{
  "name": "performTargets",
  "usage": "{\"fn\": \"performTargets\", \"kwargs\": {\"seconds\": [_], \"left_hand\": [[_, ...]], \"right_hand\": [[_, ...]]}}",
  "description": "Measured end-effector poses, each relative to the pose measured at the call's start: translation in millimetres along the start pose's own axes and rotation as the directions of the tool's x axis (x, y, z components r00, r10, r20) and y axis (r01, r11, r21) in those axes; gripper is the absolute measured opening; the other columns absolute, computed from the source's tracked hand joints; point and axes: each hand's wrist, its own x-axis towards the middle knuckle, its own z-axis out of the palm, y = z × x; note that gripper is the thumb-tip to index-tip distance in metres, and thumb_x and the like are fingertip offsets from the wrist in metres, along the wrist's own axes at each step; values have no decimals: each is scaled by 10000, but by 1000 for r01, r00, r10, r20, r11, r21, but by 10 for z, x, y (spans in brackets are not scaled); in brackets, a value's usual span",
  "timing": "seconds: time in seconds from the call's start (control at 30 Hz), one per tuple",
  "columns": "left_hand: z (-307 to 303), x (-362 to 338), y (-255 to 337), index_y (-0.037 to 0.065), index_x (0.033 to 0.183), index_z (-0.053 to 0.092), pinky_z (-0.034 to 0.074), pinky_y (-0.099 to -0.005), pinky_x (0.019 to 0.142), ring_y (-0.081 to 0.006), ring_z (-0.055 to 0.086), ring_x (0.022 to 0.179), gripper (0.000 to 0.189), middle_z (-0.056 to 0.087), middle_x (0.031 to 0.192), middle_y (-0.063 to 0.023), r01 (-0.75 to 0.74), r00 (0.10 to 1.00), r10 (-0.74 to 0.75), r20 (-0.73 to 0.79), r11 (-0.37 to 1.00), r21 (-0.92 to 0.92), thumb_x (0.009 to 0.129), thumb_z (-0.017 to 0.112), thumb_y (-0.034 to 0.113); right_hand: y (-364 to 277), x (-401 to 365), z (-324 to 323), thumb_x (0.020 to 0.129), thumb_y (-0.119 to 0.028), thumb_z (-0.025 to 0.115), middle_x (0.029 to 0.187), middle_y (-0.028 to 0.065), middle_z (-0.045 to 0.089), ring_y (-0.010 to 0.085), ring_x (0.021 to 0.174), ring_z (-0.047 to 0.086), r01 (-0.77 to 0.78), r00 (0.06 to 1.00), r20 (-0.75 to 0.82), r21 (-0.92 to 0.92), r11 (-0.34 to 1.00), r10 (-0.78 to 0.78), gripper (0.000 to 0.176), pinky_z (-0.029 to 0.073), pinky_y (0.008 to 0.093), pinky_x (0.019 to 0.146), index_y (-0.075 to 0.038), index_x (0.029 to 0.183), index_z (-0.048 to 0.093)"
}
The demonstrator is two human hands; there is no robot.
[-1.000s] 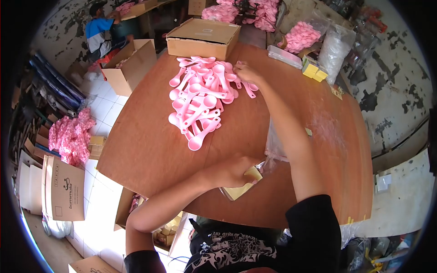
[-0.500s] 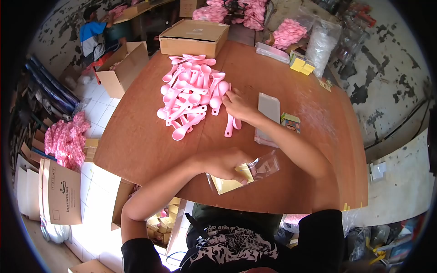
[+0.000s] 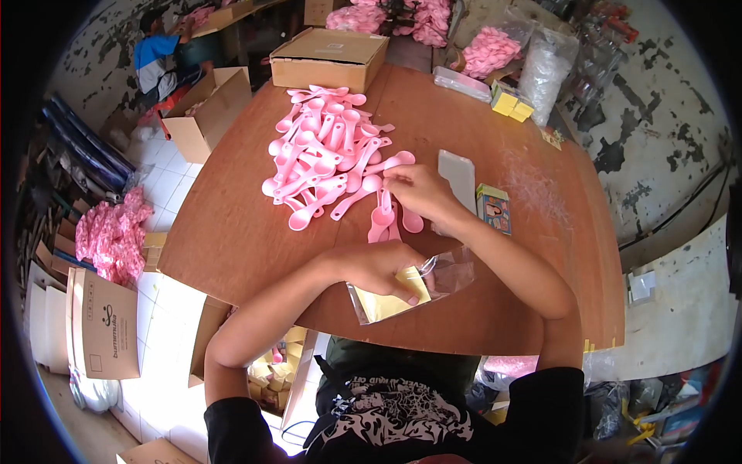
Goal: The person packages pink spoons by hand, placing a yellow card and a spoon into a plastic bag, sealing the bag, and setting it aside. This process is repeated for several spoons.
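Observation:
My left hand (image 3: 379, 269) is closed on a clear plastic bag (image 3: 452, 271) with a yellow card (image 3: 382, 306) inside, just above the table's near edge. My right hand (image 3: 423, 193) is at the right side of a heap of pink plastic spoons (image 3: 317, 147). Its thumb and fingers are pinched together at the handle end of a pink spoon (image 3: 380, 223). More spoons show below and beside those fingers, one with its round bowl (image 3: 412, 221) under the palm. How many the hand grips is partly hidden.
A clear plastic tray (image 3: 457, 174) and a small printed box (image 3: 493, 209) lie right of my right hand. A cardboard box (image 3: 331, 66), yellow boxes (image 3: 512, 104) and a bag of clear plastic (image 3: 547, 77) stand at the back. A person (image 3: 157, 62) works far left.
My right hand has moved right and toward me from the heap, and spoons under it have shifted. My left hand keeps its hold on the bag with the card.

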Motion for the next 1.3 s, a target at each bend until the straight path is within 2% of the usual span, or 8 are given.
{"fn": "performTargets", "kwargs": {"seconds": [0.2,0.33,0.47,0.53,1.0,1.13,1.23,1.3], "left_hand": [[-58,-30,210,63,1120,658,507,-291,747,-124,638,821,302,695,936,-41,36,997,-42,-63,995,-90,844,729,162],[-71,-43,278,77,1137,658,502,-267,710,-96,623,807,296,678,916,-33,182,970,-210,-127,963,-201,867,721,181],[-48,-24,245,68,1149,656,500,-268,718,-96,620,822,327,679,922,-33,195,972,-214,-98,966,-171,856,737,187],[-40,-24,241,61,1148,655,501,-267,730,-95,619,839,338,682,940,-34,173,979,-189,-78,970,-169,849,746,189],[-56,-11,125,67,1156,660,502,-261,663,-85,616,773,345,681,905,-26,163,968,-197,-159,965,-203,857,754,210],[-47,6,154,75,1164,654,491,-255,635,-81,607,738,355,676,877,-24,185,935,-241,-262,958,-221,856,758,216],[-23,24,119,67,1159,648,502,-252,652,-75,615,757,352,676,879,-18,142,910,-229,-345,956,-258,860,756,218],[-9,30,84,48,1148,642,514,-250,685,-75,629,795,345,686,896,-23,100,875,-240,-421,940,-326,865,750,215]], "right_hand": [[332,-96,-389,917,-85,600,1137,108,673,162,1032,644,110,994,-45,581,806,-103,273,490,297,918,22,1162,655],[530,-168,-489,922,-87,605,1093,100,687,156,1002,655,154,987,-121,591,792,-102,251,509,301,880,20,1140,666],[640,-28,-324,923,-107,608,973,89,715,195,928,681,422,901,-180,144,895,-396,192,534,301,793,-18,1063,704],[515,51,-268,883,-102,636,948,96,701,263,849,674,639,710,-131,-294,711,-692,178,530,344,762,-63,1034,722],[250,568,-48,767,-156,726,929,59,622,245,996,565,771,567,364,-550,321,-739,167,463,393,896,-90,916,688],[359,498,-186,786,-123,712,887,80,638,259,928,600,728,676,344,-446,520,-651,156,477,392,871,-80,929,666],[386,181,-414,855,-44,683,903,95,656,167,836,661,583,809,-112,28,812,-577,300,525,328,752,-66,1142,598],[515,83,-510,871,15,664,921,94,663,146,851,663,709,654,-511,155,688,-558,466,548,303,741,-37,1293,474]]}}
